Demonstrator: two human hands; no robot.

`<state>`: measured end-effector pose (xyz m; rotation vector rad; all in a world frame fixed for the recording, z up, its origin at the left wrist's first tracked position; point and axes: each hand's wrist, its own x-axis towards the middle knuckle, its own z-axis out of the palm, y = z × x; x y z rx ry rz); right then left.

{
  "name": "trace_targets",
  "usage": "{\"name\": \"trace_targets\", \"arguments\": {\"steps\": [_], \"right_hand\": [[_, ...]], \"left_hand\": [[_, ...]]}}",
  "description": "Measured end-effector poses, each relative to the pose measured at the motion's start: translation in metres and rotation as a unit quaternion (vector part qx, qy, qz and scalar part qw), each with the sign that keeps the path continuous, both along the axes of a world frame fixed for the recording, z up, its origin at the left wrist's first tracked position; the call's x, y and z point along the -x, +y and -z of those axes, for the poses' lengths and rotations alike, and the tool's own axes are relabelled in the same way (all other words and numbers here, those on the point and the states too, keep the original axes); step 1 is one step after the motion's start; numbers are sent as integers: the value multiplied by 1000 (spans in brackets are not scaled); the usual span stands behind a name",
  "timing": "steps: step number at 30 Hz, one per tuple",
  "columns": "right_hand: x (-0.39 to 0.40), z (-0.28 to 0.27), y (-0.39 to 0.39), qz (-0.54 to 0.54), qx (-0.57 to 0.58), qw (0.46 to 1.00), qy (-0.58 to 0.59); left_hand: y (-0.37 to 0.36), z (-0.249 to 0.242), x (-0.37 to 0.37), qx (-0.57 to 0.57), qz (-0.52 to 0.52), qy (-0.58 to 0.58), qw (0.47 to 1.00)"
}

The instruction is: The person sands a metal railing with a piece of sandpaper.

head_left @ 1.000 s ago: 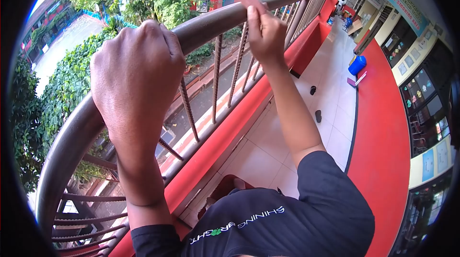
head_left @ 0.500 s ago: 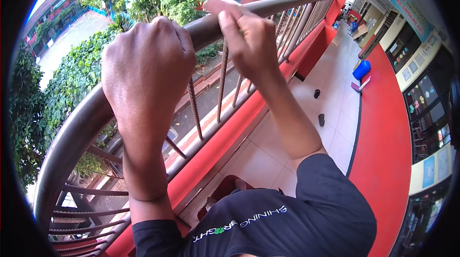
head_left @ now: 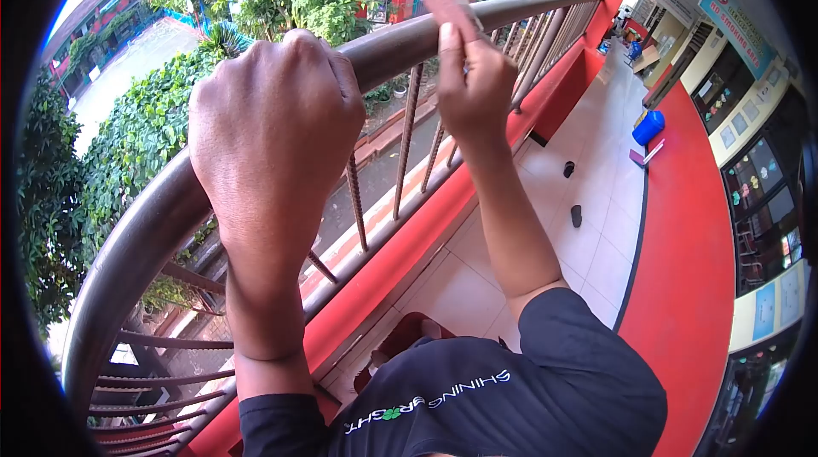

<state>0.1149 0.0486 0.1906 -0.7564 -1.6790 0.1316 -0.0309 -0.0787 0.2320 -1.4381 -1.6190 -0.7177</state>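
Observation:
A dark brown metal handrail curves across the view on top of a balcony railing. Wrapped over it, back of the hand up, is my left hand; its fingertips are hidden behind the rail. Farther along, my right hand is closed on a reddish-brown piece of sandpaper, partly smeared by motion. That piece lies against the top of the rail, and my right fingers are mostly hidden behind it. Ribbed metal bars run down from the rail below my hands.
A red ledge runs under the railing beside a tiled floor. Dark slippers lie on the tiles. Along the corridor stands a blue bin. Green bushes grow beyond the railing.
My right hand has slid along the rail, away from my left hand, with the sandpaper. My left hand keeps its grip on the rail; the view has shifted slightly.

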Motion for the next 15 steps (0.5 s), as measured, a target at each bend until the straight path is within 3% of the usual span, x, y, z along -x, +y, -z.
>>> {"name": "trace_targets", "arguments": {"steps": [1, 3, 4, 5, 7, 9, 10, 11, 13, 15], "right_hand": [[-10, -10, 12, 73, 151, 986, 6], [-11, -3, 23, 75, 84, 994, 8], [3, 0, 13, 15, -113, 994, 1], [13, 6, 1, -45, -301, 953, -8], [12, 5, -22, -66, -284, 956, -25], [-2, 2, -25, -47, -5, 999, -19], [-3, 2, -19, -70, 27, 997, 5], [1, 6, -15, -71, 25, 997, 5], [15, 14, -12, -50, -205, 977, -40], [13, 16, -16, -55, -182, 980, -55]], "left_hand": [[0, 0, 0, 2, -2, -6, 1000], [-2, 0, -2, 2, 2, -13, 1000], [0, -1, -2, 0, 5, -19, 1000], [1, -2, -2, -2, 5, -20, 1000], [1, -1, -1, 16, -8, -24, 1000], [1, 1, -1, 14, -10, -22, 1000], [2, 0, -1, 5, -14, -20, 1000], [2, -1, -1, 3, -16, -20, 1000], [1, 0, 0, 12, -6, -22, 1000], [0, -2, -1, 12, -10, -22, 1000]]}}
